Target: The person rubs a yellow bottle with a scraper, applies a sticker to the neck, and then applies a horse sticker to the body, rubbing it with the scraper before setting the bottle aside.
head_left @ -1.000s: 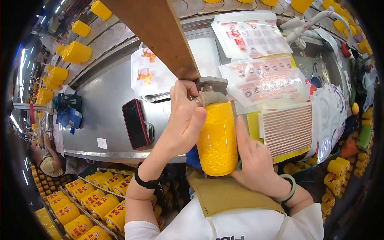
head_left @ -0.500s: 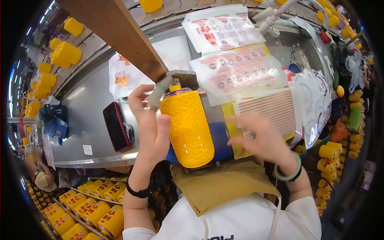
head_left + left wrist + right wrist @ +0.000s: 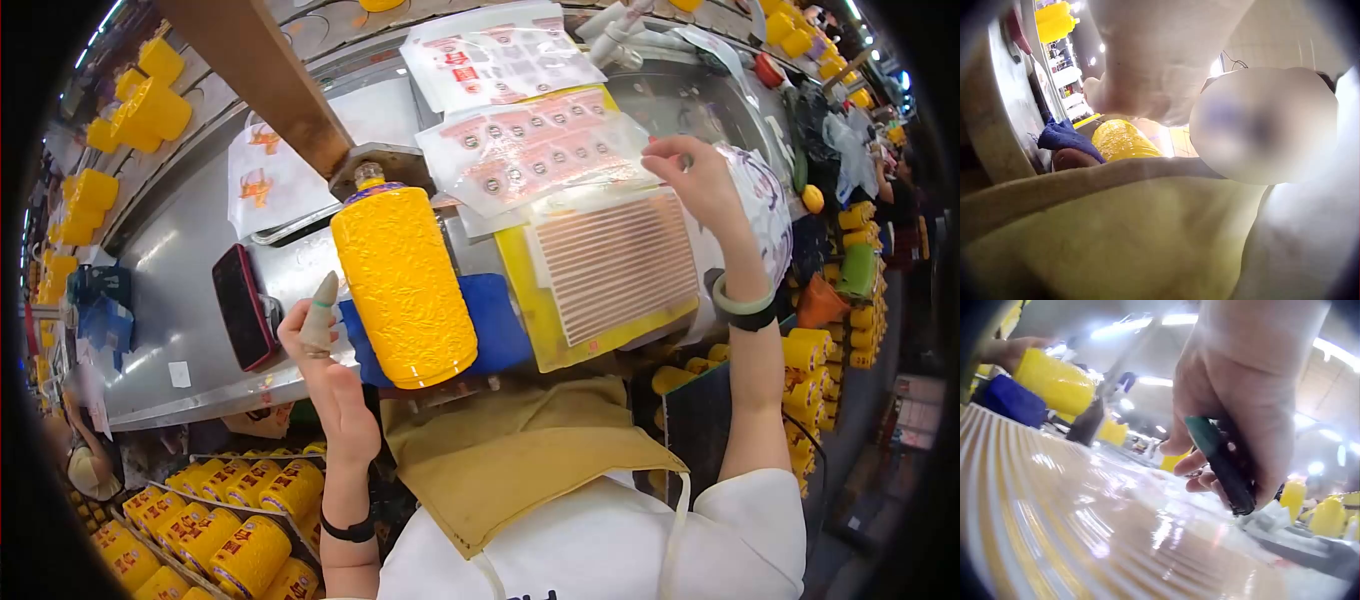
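Observation:
A glossy yellow bottle point(image 3: 405, 290) lies over a blue cloth point(image 3: 500, 325), its neck at a metal bracket point(image 3: 405, 165) on a wooden post. Just left of the bottle is my left hand point(image 3: 335, 385), fingers loosely bent and holding nothing; one finger wears a pale cover with a green band. My right hand point(image 3: 705, 185) is raised over the right edge of the printed sheets point(image 3: 540, 140). In the right wrist view, the fingers of my right hand point(image 3: 1235, 406) curl around a small dark tool point(image 3: 1229, 475) with a green end. Blur hides its details.
Striped strips point(image 3: 615, 265) lie on a yellow sheet right of the cloth. A phone point(image 3: 240, 305) lies on the metal table point(image 3: 180, 290) at the left. Crates of yellow bottles point(image 3: 240, 555) stand below left, with more yellow bottles point(image 3: 805, 380) at the lower right.
My left hand has come away from the bottle's neck, down and left. My right hand has left the bottle's side and moved up to the right. The head view has shifted.

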Demonstrator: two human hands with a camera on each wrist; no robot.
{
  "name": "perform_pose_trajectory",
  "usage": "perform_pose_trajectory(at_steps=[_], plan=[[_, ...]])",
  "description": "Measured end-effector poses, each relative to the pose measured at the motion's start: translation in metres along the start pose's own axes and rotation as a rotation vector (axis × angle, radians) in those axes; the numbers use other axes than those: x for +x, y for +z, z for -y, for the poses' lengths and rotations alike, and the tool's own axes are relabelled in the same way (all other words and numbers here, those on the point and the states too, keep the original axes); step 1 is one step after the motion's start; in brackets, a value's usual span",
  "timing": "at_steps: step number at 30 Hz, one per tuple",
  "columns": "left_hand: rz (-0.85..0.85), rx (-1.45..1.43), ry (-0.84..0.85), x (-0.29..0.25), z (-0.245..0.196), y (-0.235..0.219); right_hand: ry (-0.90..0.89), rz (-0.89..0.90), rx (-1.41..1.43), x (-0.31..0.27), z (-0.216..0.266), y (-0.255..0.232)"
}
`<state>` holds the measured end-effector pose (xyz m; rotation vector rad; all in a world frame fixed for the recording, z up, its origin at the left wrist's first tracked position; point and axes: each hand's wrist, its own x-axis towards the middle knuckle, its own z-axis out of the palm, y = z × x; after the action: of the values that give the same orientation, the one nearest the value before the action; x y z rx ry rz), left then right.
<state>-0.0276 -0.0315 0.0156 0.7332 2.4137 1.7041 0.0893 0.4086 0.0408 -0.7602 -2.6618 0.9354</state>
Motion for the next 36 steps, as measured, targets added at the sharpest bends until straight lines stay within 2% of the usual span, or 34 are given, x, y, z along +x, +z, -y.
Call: perform_pose_trajectory(at_steps=[3, 6, 9, 11, 13, 15, 17, 19, 20, 21, 23, 24, 25, 26, 27, 29, 31, 33, 34, 36], plan=[[-0.032, -0.028, -0.002, -0.006, 0.005, 0.006, -0.028, -0.079, -0.146, -0.008, -0.027, -0.027], [-0.047, -0.039, 0.011, -0.01, 0.007, 0.012, 0.09, 0.033, -0.265, -0.019, -0.054, -0.038], [-0.045, -0.042, 0.028, -0.011, 0.007, 0.013, 0.092, -0.045, -0.151, -0.032, -0.068, -0.027], [-0.041, -0.039, 0.036, -0.01, 0.006, 0.013, 0.065, -0.03, -0.221, -0.037, -0.078, -0.019], [-0.042, -0.035, 0.028, -0.01, 0.006, 0.013, -0.035, -0.079, -0.279, -0.046, -0.077, -0.009], [-0.027, -0.045, 0.016, -0.01, 0.008, 0.014, -0.047, -0.088, -0.279, -0.049, -0.08, -0.003], [-0.016, -0.046, 0.0, -0.01, 0.008, 0.017, -0.1, -0.195, -0.261, -0.052, -0.081, 0.004], [0.015, -0.163, 0.067, -0.01, 0.004, 0.024, -0.142, -0.191, -0.199, -0.054, -0.075, 0.005], [0.005, -0.242, 0.006, -0.015, 0.002, 0.027, -0.117, -0.202, -0.2, -0.056, -0.073, 0.005], [0.033, -0.329, 0.013, -0.019, 0.008, 0.028, -0.094, -0.213, -0.201, -0.056, -0.074, 0.006], [0.074, -0.208, 0.055, -0.023, 0.005, 0.027, -0.042, -0.256, -0.142, -0.059, -0.091, 0.007], [0.076, -0.134, 0.025, -0.024, 0.006, 0.027, -0.058, -0.24, -0.125, -0.061, -0.082, 0.008], [0.081, -0.064, -0.007, -0.026, 0.008, 0.028, 0.106, -0.26, 0.066, -0.064, -0.071, 0.003], [0.005, -0.135, 0.013, -0.025, 0.006, 0.035, 0.276, -0.278, 0.253, -0.068, -0.061, -0.002], [-0.005, -0.126, 0.008, -0.025, 0.011, 0.036, 0.27, -0.267, 0.259, -0.071, -0.051, -0.004], [-0.044, -0.098, -0.024, -0.026, 0.023, 0.036, 0.348, -0.228, 0.602, -0.078, -0.031, -0.004], [-0.075, -0.09, 0.004, -0.022, 0.02, 0.035, 0.32, -0.199, 0.64, -0.085, -0.013, -0.001], [-0.05, -0.084, 0.032, -0.021, 0.015, 0.032, 0.223, -0.067, 0.638, -0.092, 0.013, 0.006], [-0.051, -0.098, 0.036, -0.02, 0.012, 0.032, 0.193, -0.064, 0.605, -0.094, 0.035, 0.012], [-0.074, -0.072, 0.086, -0.02, 0.01, 0.032, 0.195, -0.003, 0.593, -0.097, 0.062, 0.021]])
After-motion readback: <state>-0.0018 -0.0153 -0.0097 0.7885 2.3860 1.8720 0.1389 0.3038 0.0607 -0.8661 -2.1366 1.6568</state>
